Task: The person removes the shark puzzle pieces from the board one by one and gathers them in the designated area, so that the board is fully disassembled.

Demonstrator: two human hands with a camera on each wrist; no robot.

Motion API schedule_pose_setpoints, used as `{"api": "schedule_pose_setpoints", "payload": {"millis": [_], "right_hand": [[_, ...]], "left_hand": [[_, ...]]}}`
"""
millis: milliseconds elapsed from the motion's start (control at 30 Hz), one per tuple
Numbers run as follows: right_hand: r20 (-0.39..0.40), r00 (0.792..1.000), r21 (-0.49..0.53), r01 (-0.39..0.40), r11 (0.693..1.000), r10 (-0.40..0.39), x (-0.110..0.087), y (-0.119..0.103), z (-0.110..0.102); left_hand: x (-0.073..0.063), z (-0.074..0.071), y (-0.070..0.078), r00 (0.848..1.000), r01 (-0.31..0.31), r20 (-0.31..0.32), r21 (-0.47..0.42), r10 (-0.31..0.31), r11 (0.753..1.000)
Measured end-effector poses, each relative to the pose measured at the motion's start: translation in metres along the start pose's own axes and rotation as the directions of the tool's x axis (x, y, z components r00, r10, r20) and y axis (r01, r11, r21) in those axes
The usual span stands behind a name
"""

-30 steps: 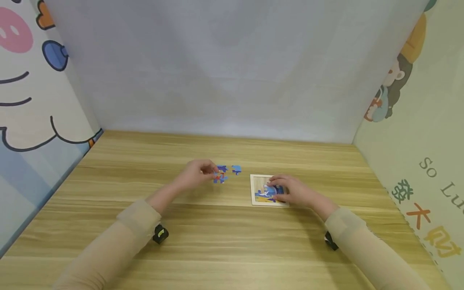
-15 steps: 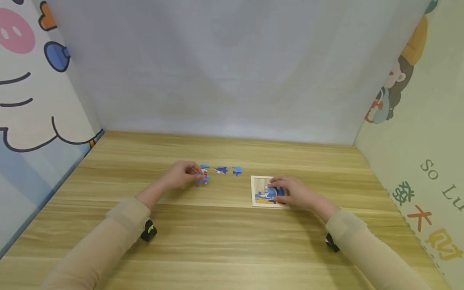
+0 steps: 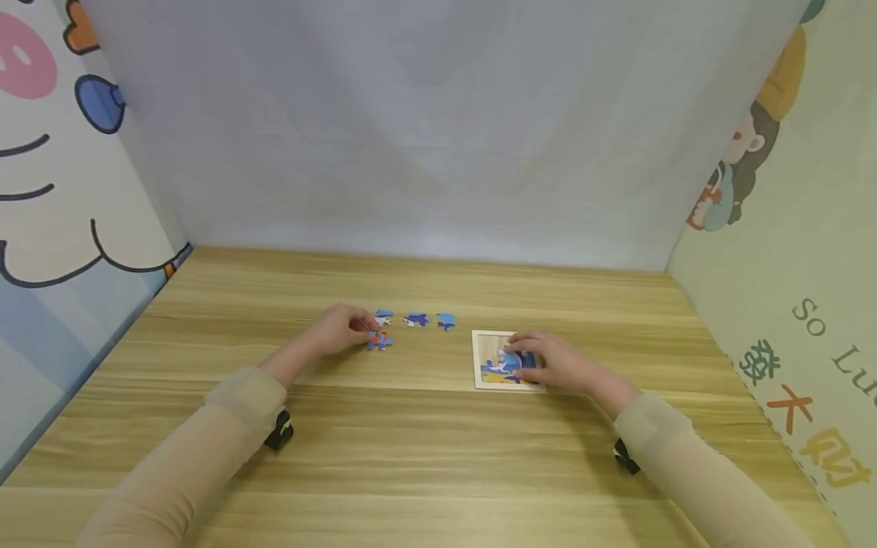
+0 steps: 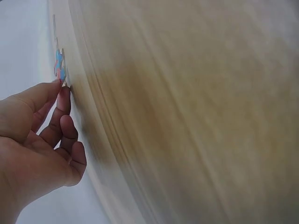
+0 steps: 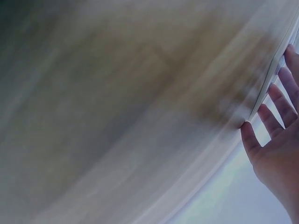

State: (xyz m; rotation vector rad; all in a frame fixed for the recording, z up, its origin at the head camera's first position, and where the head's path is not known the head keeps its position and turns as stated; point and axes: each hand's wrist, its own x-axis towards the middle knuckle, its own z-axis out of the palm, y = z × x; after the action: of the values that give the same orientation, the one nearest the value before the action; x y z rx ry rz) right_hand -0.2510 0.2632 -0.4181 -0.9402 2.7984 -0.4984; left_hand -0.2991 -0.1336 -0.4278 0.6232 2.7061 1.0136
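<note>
The left hand [image 3: 339, 329], pinching a red-and-blue puzzle piece [image 3: 381, 342], has moved left along the table [image 3: 438, 457], nearest the leftmost of three loose pieces [image 3: 416, 320]. The right hand [image 3: 551, 359], fingers spread, rests on the framed puzzle [image 3: 476, 361].

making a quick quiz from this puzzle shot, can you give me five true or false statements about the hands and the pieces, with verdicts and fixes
1. The left hand touches a red-and-blue jigsaw piece. True.
2. The right hand touches the jigsaw tray. True.
3. The jigsaw tray is completely filled. False: its upper-left part, in the head view, is bare.
4. Three other jigsaw pieces lie in a row. True.
5. The jigsaw tray lies left of that row. False: it lies to the right.
</note>
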Motion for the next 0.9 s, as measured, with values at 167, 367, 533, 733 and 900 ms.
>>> {"api": "schedule_pose_setpoints", "payload": {"millis": [167, 367, 533, 733, 900], "right_hand": [[-0.003, 1.000, 0.009, 0.018, 1.000, -0.018, 0.000, 0.001, 0.000], [0.034, 0.999, 0.038, 0.029, 0.999, -0.030, -0.002, 0.004, -0.004], [0.055, 0.997, 0.041, 0.045, 0.998, -0.047, -0.003, 0.007, -0.007], [0.033, 0.998, 0.041, 0.055, 0.998, -0.056, -0.004, 0.006, -0.007], [0.004, 1.000, 0.054, -0.012, 0.998, 0.012, -0.005, 0.003, -0.005]], "left_hand": [[-0.002, -0.002, 0.001, 1.000, -0.001, 0.001, 0.007, 0.001, 1.000], [0.002, -0.005, 0.013, 0.999, -0.002, -0.037, 0.018, 0.003, 1.000], [0.008, -0.005, 0.039, 0.999, -0.032, -0.026, 0.053, 0.033, 0.998], [0.019, 0.007, 0.069, 0.995, -0.093, -0.031, 0.058, 0.095, 0.994], [0.031, 0.020, 0.088, 0.987, -0.156, -0.037, 0.088, 0.159, 0.984]]}}
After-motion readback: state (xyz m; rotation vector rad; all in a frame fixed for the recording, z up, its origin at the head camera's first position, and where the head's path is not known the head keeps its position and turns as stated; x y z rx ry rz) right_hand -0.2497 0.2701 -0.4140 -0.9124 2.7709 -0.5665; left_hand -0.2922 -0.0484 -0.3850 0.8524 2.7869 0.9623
